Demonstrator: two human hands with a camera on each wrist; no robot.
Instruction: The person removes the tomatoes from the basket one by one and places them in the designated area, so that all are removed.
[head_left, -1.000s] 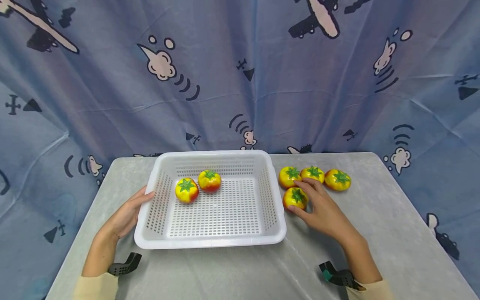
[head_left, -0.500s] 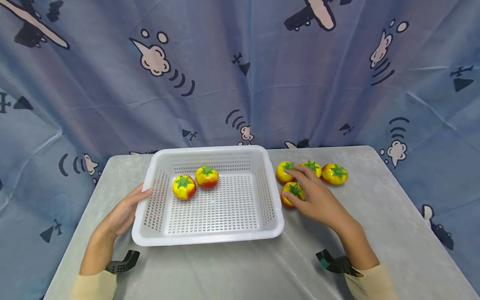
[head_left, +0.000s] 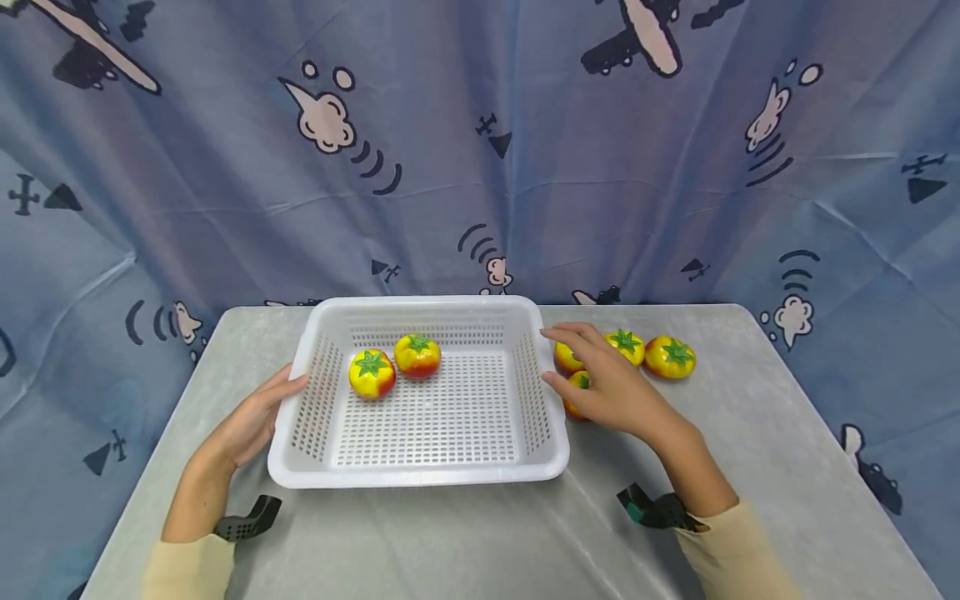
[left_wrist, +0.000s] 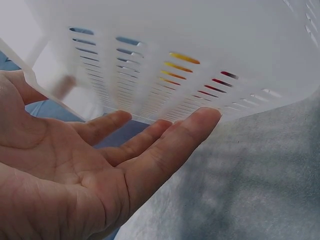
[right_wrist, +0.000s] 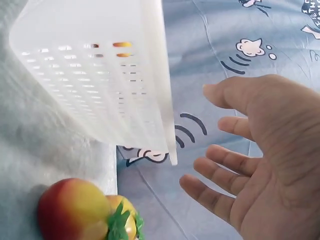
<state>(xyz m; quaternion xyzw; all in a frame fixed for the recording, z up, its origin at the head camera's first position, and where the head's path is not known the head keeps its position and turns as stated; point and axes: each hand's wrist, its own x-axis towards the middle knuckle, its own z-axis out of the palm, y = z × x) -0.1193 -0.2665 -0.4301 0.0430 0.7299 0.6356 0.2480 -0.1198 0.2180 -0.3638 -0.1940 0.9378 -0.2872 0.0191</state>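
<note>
White basket lies between the left hand — pinching its rim — and the spread right hand.

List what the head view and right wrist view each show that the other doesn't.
Only the head view shows two black wrist devices and the left hand holding the white basket.

Only the right wrist view shows the palm of the right hand and the basket's outer wall, red and yellow glimpsed through its slots.

Both show the basket, fruits outside it, the right hand, grey table and blue curtain.
</note>
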